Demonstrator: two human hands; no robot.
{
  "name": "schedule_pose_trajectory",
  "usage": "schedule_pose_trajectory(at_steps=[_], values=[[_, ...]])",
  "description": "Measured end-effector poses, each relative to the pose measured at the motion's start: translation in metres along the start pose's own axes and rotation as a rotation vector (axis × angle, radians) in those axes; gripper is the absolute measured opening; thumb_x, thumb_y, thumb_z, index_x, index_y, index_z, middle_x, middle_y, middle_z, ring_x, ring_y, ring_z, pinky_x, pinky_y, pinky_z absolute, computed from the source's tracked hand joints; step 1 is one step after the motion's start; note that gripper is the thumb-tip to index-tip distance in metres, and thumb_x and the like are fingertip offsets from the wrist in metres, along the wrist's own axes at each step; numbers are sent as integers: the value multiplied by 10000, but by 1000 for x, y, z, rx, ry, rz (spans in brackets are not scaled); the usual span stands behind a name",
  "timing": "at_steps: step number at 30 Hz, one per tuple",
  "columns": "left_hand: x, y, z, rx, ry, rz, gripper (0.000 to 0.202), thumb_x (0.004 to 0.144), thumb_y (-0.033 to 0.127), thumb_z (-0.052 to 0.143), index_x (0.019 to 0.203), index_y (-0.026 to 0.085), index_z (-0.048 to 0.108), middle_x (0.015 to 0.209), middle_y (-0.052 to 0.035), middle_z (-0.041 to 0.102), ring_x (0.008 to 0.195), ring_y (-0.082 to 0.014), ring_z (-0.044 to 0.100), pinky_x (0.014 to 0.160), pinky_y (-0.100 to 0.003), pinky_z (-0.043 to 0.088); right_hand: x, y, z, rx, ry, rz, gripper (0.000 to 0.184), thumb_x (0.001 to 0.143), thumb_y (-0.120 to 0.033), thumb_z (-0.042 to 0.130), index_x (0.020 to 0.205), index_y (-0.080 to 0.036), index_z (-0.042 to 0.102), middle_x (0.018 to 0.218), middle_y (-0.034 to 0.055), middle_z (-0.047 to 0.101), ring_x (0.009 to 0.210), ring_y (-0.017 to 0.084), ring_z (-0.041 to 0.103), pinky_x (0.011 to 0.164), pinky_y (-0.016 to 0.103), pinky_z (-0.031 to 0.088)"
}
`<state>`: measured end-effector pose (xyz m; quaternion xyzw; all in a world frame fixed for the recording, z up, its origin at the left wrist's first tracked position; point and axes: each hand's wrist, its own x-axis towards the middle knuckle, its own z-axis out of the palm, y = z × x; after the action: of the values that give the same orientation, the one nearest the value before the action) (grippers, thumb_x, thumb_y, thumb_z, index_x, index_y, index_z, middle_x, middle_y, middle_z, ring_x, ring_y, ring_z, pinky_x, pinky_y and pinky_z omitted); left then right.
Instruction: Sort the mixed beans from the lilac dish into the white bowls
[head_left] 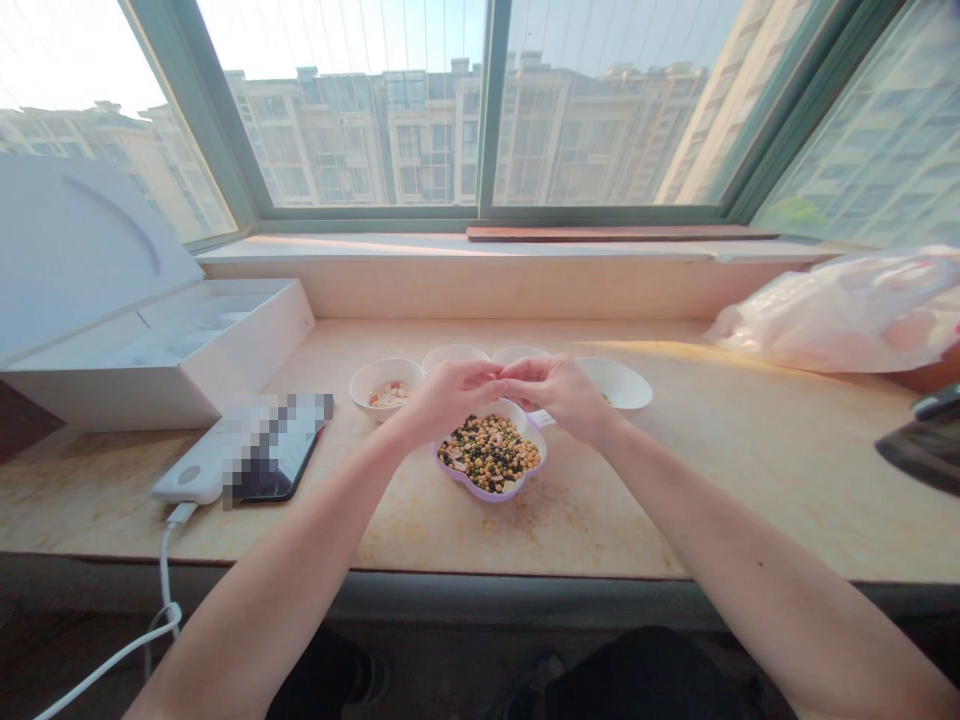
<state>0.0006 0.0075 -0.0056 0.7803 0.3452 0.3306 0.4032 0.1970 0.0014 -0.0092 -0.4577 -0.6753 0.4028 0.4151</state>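
My left hand (459, 392) and my right hand (553, 392) meet at the fingertips above the far rim of a purple-edged bowl (489, 493). That bowl is full of mixed beans (491, 455) in black, yellow and green, with a few pale pieces among them. The fingers of both hands are pinched together; anything between them is too small or hidden to name. Behind the hands stand white bowls: a left one (361, 385) with pale and reddish pieces in it, two partly covered middle ones (450, 353) (517, 352), and a right one (634, 388) with a little green inside.
On the left lie a white power bank (187, 470) with a cable (166, 570), a phone (281, 475), and an open white box (247, 345). A plastic bag (847, 310) rests at the right, near a dark object (926, 445). The windowsill (360, 250) bounds the back.
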Motion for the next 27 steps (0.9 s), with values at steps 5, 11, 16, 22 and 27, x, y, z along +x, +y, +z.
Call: schedule_pose_trajectory(at_steps=[5,11,16,22,27], values=[[2,-5,2,-12,65,-64,228,934,262,645,1099,153,758,986,-75,799,860,-163,744,775,-280,597,-3,5,5,-126,55,-128,489,732,-625,811,884,-173,704,737,28,714,665,163,626,639,310,487],[1,-2,-5,226,136,-78,175,925,213,610,957,176,778,944,-53,805,886,-174,738,832,-304,585,-9,-2,-1,-500,-126,-150,323,810,-447,802,944,-183,674,798,28,727,677,152,618,627,289,439],[-4,0,-36,682,280,-205,229,942,230,564,981,233,790,1053,-57,799,1005,-223,717,935,-351,550,-20,-23,-11,-906,-342,-131,285,914,-413,661,752,-205,769,732,49,744,658,178,619,615,322,376],[-10,-4,-58,985,192,-495,292,888,168,497,930,199,784,1003,-138,778,930,-292,718,802,-372,546,-26,-25,-10,-969,-450,-134,128,808,-336,742,737,-254,810,728,29,759,661,198,662,613,315,409],[-12,-7,-62,1025,36,-634,228,861,165,540,870,190,766,900,-140,767,821,-277,725,708,-334,518,-24,-27,-2,-1067,-523,-151,202,789,-305,738,599,-237,737,575,15,658,560,169,573,550,316,329]])
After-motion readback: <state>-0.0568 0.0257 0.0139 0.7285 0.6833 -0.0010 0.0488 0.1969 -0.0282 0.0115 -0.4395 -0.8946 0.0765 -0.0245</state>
